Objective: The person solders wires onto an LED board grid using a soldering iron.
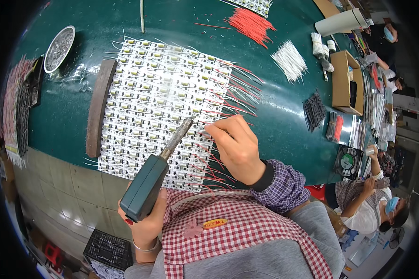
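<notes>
Fingers (222, 126) and Soldering Tool (146, 186) at the Circuit-Board Panel (170, 90)

Left hand (150, 223): lower centre of the frame, fingers wrapped firmly around the dark-green body of the soldering tool. The metal tip points up and to the right, over the panel. Contact between tip and panel cannot be determined.

Right hand (239, 149): centre of the frame, thumb and forefinger brought together at the panel's right edge. Whether a wire lies between the fingertips cannot be determined.

The panel lies on the green table (284, 153), upper centre of the frame. Red and white wires (244, 76) project from its right edge; a dark bar (101, 109) lies along its left edge.

Containers:
- Round bowl (50, 72), upper left. Contains glinting grey material; exact kind not discernible.
- Cardboard box (338, 79), right of the frame. Open; a dark object (354, 93) is inside.
- Black crate (107, 249), lower left, beside the floor tiles. Lattice-patterned; contents not identifiable.
- White bottle (342, 22), upper right. Lies on its side; interior not visible.

Loose wire stock is in the upper right of the frame: a red bundle (251, 25), a white bundle (289, 60) and, lower, a black bundle (314, 110).
</notes>
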The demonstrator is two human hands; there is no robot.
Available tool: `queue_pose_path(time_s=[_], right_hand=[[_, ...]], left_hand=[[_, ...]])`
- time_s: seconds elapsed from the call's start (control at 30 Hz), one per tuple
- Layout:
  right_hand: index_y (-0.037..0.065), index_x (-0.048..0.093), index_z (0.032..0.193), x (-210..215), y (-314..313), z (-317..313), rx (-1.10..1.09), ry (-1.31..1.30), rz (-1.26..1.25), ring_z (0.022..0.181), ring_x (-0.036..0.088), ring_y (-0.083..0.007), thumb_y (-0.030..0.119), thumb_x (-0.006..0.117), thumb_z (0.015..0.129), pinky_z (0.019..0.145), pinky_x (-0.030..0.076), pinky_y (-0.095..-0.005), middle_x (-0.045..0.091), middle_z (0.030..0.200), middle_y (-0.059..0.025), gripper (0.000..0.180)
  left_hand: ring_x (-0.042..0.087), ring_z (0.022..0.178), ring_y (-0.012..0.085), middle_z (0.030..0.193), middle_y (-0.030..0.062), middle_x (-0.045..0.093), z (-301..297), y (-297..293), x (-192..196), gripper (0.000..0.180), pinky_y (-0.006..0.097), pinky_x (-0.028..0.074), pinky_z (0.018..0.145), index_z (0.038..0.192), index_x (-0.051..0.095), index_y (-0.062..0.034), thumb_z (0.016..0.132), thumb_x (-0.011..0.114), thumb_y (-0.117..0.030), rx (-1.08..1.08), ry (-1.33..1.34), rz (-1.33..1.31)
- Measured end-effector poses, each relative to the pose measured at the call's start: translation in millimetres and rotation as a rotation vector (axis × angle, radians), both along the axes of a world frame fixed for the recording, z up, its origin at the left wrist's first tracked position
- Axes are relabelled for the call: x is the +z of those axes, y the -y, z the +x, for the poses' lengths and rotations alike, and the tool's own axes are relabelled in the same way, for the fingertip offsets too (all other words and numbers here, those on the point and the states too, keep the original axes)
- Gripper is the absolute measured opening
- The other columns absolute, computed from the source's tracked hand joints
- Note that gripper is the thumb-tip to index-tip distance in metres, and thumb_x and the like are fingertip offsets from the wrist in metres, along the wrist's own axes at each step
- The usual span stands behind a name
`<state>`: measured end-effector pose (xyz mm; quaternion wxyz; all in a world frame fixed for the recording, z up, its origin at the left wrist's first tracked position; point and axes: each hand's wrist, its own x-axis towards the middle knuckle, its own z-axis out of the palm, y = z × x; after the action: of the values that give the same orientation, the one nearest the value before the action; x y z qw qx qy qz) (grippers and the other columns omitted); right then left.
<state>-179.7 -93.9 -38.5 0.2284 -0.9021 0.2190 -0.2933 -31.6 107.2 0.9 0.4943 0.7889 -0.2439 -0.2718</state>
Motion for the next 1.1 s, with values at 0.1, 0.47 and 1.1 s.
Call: queue_pose_path(time_s=[0.1,0.47,1.1], right_hand=[[-0.003,0.064,0.103,-3,-1,2,0.02,-0.021,0.002,0.084,0.058,-0.0286,-0.013,0.061,0.064,0.07,0.052,-0.037,0.06,0.094,-0.0122,0.04],[-0.003,0.064,0.105,-4,-2,5,-0.001,-0.054,-0.037,0.086,0.059,-0.0282,-0.009,0.063,0.066,0.07,0.053,-0.0355,0.06,0.095,-0.0116,0.039],[-0.006,0.066,0.104,-1,-6,7,-0.017,-0.073,-0.077,0.084,0.058,-0.0284,-0.009,0.064,0.066,0.07,0.052,-0.0352,0.061,0.093,-0.0129,0.038]], left_hand=[[0.061,0.065,0.0131,0.081,0.008,0.067,1,-1,0,0.018,0.027,0.048,0.058,0.092,0.069,0.0059,0.076,0.076,0.001,-0.02,-0.011,-0.018],[0.056,0.062,0.0105,0.077,0.0065,0.063,4,6,2,0.013,0.025,0.044,0.055,0.089,0.066,0.0065,0.077,0.071,0.005,-0.111,-0.025,-0.061],[0.061,0.063,0.0174,0.081,0.0091,0.065,-6,-9,-5,0.018,0.028,0.047,0.058,0.092,0.069,0.0059,0.075,0.074,0.003,-0.004,0.04,-0.038]])
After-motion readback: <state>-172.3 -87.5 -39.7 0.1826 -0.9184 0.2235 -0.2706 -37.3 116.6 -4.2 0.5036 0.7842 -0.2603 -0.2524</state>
